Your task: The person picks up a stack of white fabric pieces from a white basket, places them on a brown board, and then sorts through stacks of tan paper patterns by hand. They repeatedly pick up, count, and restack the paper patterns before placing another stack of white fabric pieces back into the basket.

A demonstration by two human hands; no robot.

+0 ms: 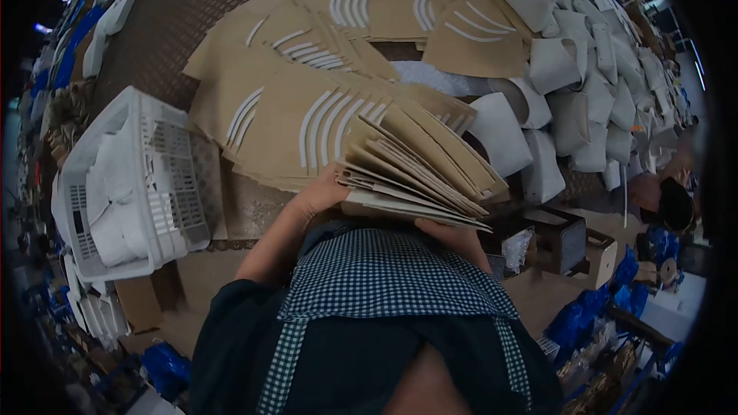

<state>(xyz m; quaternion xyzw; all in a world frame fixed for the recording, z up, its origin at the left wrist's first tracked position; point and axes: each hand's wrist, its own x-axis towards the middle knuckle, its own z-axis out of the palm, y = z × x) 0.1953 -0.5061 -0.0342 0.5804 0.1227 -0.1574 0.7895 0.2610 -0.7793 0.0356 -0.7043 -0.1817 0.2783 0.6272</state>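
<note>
A thick stack of brown cardboard sheets (430, 157) is held in front of my checked apron, its sheets fanned slightly apart. My left hand (327, 188) grips the stack's left end, with the fingers partly hidden behind the sheets. At the lower right edge, my right hand (442, 229) supports the stack from below; most of its fingers are hidden under it. Just beyond lie overlapping brown sheets (269, 119) with curved white strips (323, 127) on them. More such sheets (469, 38) spread in an arc farther back.
A white plastic basket (142, 184) holding white pieces stands at the left. Many curved white pieces (553, 65) are heaped at the right. Dark open boxes (560, 242) sit at the lower right, near blue plastic bags (580, 315). Part of another person (646, 190) shows at the far right.
</note>
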